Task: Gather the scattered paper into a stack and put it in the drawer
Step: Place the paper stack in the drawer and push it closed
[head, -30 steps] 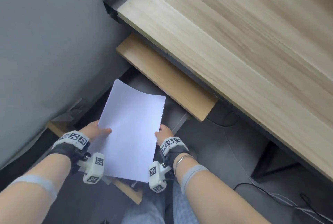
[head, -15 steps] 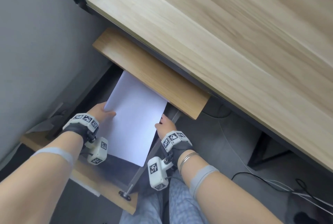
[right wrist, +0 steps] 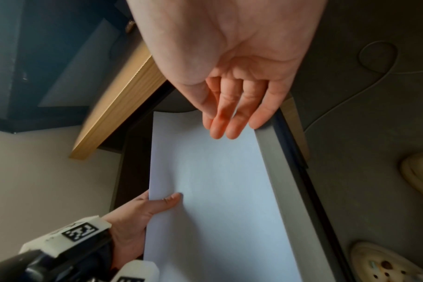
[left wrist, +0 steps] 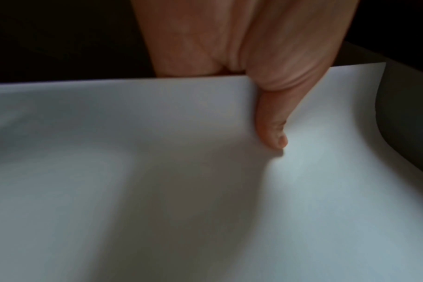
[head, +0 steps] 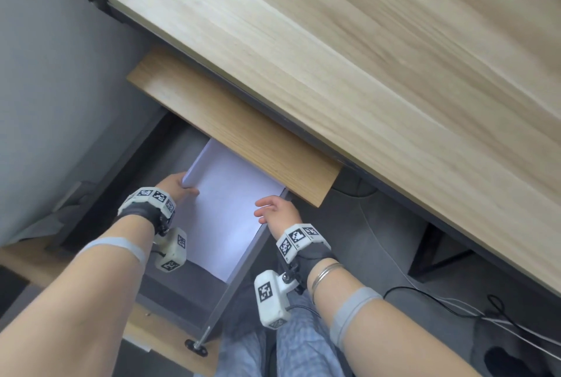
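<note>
With our left hand (head: pixel 177 187) pinching the paper stack (head: pixel 226 209) lying in the open drawer (head: pixel 243 270) and our right hand (head: pixel 277 212) relaxed above it, we should lower the stack flat before releasing.

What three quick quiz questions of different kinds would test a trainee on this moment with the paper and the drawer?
1. True or false: the right hand grips the paper stack.
2. Which hand pinches the stack's edge? A) left hand B) right hand
3. Fill in: the stack lies partly under the wooden ____, inside the open drawer.

Key: 1 false, its fingers are open beside the stack; 2 A; 3 shelf.
</note>
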Tool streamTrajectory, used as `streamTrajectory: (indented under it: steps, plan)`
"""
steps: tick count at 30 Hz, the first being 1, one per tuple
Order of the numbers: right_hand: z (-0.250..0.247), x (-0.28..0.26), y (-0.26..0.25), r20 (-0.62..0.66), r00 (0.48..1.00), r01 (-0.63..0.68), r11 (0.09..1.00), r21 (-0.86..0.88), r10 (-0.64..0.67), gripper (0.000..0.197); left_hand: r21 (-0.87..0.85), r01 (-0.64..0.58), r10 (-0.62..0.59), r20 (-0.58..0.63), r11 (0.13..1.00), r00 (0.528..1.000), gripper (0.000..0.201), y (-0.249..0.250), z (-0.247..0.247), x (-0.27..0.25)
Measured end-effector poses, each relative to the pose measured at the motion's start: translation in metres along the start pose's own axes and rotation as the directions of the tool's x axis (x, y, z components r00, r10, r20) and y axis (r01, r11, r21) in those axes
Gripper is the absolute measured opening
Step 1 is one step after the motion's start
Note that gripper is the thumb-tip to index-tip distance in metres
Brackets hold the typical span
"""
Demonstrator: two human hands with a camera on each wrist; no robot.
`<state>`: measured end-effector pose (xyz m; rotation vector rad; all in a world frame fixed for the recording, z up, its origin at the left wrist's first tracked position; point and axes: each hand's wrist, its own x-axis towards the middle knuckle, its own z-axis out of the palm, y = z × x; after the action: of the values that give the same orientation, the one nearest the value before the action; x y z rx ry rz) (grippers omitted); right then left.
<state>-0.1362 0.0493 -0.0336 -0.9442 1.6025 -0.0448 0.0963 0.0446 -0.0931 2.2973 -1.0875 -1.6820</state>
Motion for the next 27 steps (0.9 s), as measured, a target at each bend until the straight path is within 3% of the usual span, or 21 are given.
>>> streamTrajectory:
  steps: [7, 13, 22, 24, 27]
  plan:
    - [-0.004, 0.007, 0.000, 0.009, 1.000, -0.026, 1.000, -0.011, 0.026, 0.030, -0.010, 0.062, -0.062, -0.019, 0.998, 0.998, 0.039, 0.001, 0.003, 0.006]
    - [-0.005, 0.007, -0.002, 0.002, 0.999, -0.033, 0.999, -0.023, 0.033, 0.028, -0.026, 0.009, -0.014, -0.216, 1.000, 0.976, 0.060, 0.003, 0.002, 0.001]
    - [-0.006, 0.004, -0.008, 0.011, 0.999, -0.044, 0.998, -0.049, 0.045, 0.030, 0.120, 0.173, -0.146, -0.207, 0.977, 0.967, 0.056, 0.019, 0.015, -0.007]
    - [-0.007, 0.000, -0.011, 0.008, 0.999, -0.034, 0.997, -0.064, 0.035, 0.029, 0.086, 0.190, -0.173, -0.168, 0.978, 0.970, 0.056, 0.018, 0.008, -0.009]
    - [-0.008, -0.009, -0.018, 0.008, 1.000, -0.022, 0.996, -0.082, 0.023, 0.030, -0.075, 0.201, -0.212, -0.211, 0.977, 0.954, 0.032, 0.012, -0.010, -0.019]
